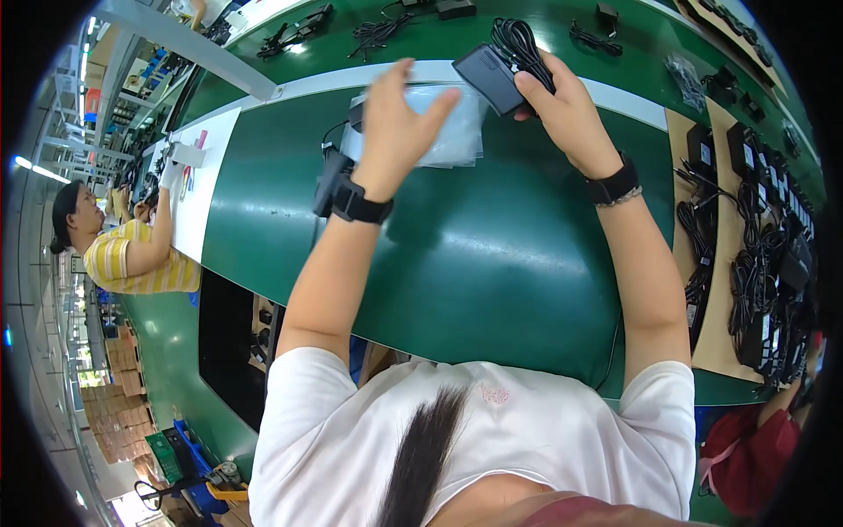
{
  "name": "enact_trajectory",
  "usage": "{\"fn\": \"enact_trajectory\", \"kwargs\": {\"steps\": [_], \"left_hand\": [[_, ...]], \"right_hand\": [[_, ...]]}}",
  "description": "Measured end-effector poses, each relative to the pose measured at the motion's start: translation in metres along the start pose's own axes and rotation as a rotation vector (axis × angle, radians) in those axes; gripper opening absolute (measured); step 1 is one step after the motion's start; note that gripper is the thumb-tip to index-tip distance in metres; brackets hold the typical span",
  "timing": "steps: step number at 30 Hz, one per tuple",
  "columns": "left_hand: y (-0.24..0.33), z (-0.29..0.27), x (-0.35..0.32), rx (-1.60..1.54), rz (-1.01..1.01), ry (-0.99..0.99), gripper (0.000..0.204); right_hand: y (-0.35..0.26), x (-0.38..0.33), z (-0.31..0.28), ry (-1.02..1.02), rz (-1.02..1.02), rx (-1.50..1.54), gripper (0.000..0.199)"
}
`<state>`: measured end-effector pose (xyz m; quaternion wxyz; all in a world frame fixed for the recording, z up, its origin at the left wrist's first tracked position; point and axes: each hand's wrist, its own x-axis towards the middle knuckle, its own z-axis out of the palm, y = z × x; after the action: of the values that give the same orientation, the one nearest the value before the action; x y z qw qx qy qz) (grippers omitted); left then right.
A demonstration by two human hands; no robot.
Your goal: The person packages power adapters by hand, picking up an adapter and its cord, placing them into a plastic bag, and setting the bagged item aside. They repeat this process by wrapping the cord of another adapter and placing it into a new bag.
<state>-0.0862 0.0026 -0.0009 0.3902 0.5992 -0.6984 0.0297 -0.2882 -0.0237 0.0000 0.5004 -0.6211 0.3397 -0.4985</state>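
Black power adapter (pixel 488 77) and its bundled cable (pixel 520 42) are at the upper middle of the frame, tilted and held by the right hand (pixel 555 107). That hand is closed around the cable side, with its thumb over the front and the adapter's flat body jutting toward the left of the picture. The left hand (pixel 399 123) is spread wide, its thumb well apart from its fingers (these are slightly blurred), and it appears in front of a stack of clear plastic bags (pixel 464 136) on the green worktop (pixel 492 272). Each wrist wears a black band, and a dark device (pixel 328 183) shows just beside the left one.

Along the top of the frame, beyond a pale strip (pixel 632 106), coiled black cables (pixel 378 33) lie on another green surface (pixel 527 10). At the right, brown cardboard sheets (pixel 713 344) carry rows of adapters and cords (pixel 746 255). At the left of the frame, a person in a yellow striped top (pixel 132 259) works at a white surface (pixel 221 176); red clothing (pixel 742 461) shows at the lower right.
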Motion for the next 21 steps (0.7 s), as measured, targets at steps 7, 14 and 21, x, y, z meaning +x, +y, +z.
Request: {"fn": "enact_trajectory", "kwargs": {"steps": [7, 14, 21], "left_hand": [[0.025, -0.004, -0.006, -1.499, -0.414, -0.352, 0.031], [0.026, -0.010, -0.027, -1.549, -0.442, -0.284, 0.037], [0.009, -0.002, -0.048, -1.679, -0.541, -0.176, 0.037]], "right_hand": [[-0.012, -0.017, 0.017, -0.125, -0.112, 0.071, 0.051], [-0.009, -0.015, 0.019, -0.285, -0.154, -0.007, 0.046], [0.019, -0.024, 0.038, -0.344, -0.274, -0.216, 0.044]]}}
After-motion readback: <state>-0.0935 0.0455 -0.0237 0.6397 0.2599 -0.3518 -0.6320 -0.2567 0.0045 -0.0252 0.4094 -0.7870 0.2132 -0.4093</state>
